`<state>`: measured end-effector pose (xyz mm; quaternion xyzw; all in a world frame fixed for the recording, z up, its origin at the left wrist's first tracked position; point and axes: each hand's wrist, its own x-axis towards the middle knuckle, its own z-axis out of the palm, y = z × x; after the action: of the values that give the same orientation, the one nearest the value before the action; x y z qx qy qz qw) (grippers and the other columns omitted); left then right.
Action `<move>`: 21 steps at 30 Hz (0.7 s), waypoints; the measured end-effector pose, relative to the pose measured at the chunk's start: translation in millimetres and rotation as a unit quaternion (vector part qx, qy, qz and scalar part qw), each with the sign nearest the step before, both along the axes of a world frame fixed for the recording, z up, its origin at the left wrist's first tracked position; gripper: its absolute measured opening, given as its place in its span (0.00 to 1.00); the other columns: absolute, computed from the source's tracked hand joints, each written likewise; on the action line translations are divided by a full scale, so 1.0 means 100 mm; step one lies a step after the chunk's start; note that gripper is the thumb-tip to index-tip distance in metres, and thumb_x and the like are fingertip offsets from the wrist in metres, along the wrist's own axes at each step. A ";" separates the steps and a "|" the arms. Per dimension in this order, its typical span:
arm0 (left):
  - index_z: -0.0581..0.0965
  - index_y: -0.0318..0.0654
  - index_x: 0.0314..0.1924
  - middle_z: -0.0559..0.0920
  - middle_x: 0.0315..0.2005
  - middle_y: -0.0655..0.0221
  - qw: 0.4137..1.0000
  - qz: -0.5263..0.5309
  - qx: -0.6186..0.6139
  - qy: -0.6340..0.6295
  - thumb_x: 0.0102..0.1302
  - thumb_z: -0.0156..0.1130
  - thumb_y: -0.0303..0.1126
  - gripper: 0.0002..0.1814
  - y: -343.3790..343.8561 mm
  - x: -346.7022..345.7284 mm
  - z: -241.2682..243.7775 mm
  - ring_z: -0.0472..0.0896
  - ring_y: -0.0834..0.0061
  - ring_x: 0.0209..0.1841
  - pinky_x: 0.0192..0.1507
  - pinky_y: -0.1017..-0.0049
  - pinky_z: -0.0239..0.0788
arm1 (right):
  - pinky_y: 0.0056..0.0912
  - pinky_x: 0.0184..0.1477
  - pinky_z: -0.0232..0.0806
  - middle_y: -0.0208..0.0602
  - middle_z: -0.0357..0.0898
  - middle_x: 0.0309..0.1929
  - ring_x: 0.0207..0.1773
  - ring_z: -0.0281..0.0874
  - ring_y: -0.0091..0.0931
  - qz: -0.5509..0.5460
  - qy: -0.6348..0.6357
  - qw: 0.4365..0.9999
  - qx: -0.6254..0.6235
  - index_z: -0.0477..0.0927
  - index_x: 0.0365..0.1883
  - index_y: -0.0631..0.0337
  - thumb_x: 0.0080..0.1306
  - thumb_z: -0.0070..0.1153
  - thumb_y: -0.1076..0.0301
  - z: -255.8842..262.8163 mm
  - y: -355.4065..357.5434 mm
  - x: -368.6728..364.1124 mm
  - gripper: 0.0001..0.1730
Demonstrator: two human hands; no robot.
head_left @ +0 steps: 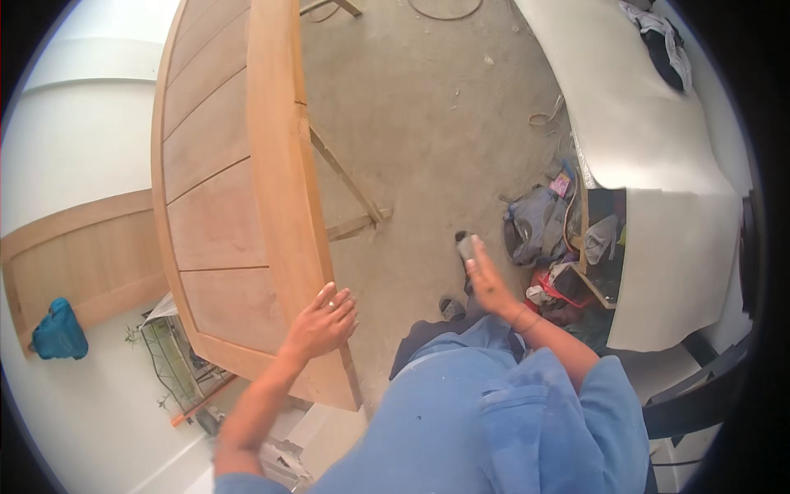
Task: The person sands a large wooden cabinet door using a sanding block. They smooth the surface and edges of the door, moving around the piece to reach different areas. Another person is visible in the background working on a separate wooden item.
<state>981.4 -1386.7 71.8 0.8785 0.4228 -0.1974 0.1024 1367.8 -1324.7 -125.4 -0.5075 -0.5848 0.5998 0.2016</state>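
A wooden door panel (222,204) with grooved boards and a thick pale frame lies raised on a wooden trestle (349,173) at the left. My left hand (324,321), with a ring on one finger, rests on the edge of the door's frame near its closest corner, palm down and holding nothing. My right hand (490,281) hangs in the air over the floor, in front of my blue shirt. Its fingers are straight and it grips nothing that shows; its palm is turned partly from view.
A grey backpack (537,222) and heaped cloths lie on the floor at right, beside a table draped in white foam sheet (669,259). Another wooden panel (92,259) leans at the left wall, a teal bag (60,330) near it. A plant stands below the door.
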 end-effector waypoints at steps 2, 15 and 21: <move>0.87 0.44 0.55 0.88 0.58 0.72 0.994 -0.066 -0.066 0.053 0.78 0.65 0.48 0.18 0.30 -0.02 0.06 0.76 0.66 0.73 0.87 0.47 0.49 | 0.41 0.91 0.39 0.61 0.48 0.91 0.94 0.42 0.45 -0.047 -0.008 0.999 -0.022 0.50 0.88 0.74 0.91 0.37 0.53 0.16 0.24 0.32 0.40; 0.88 0.46 0.60 0.84 0.68 0.71 0.983 -0.106 0.121 0.087 0.80 0.59 0.55 0.25 2.17 -0.50 0.25 0.69 0.65 0.81 0.89 0.49 0.43 | 0.39 0.87 0.48 0.61 0.62 0.86 0.90 0.56 0.45 -0.170 0.145 0.975 0.018 0.58 0.86 0.74 0.90 0.39 0.51 0.93 1.17 0.01 0.39; 0.88 0.47 0.58 0.86 0.65 0.71 0.996 -0.067 -0.036 0.040 0.80 0.58 0.60 0.27 1.11 -0.24 0.50 0.71 0.65 0.79 0.88 0.48 0.45 | 0.39 0.87 0.49 0.63 0.62 0.85 0.89 0.57 0.46 -0.176 0.118 0.977 -0.009 0.56 0.86 0.74 0.90 0.41 0.51 1.01 1.64 -0.46 0.40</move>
<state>957.5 -1276.1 121.5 0.8920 0.3590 -0.2544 0.1036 1321.4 -1161.0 -24.2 -0.5297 -0.4527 0.6160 0.3674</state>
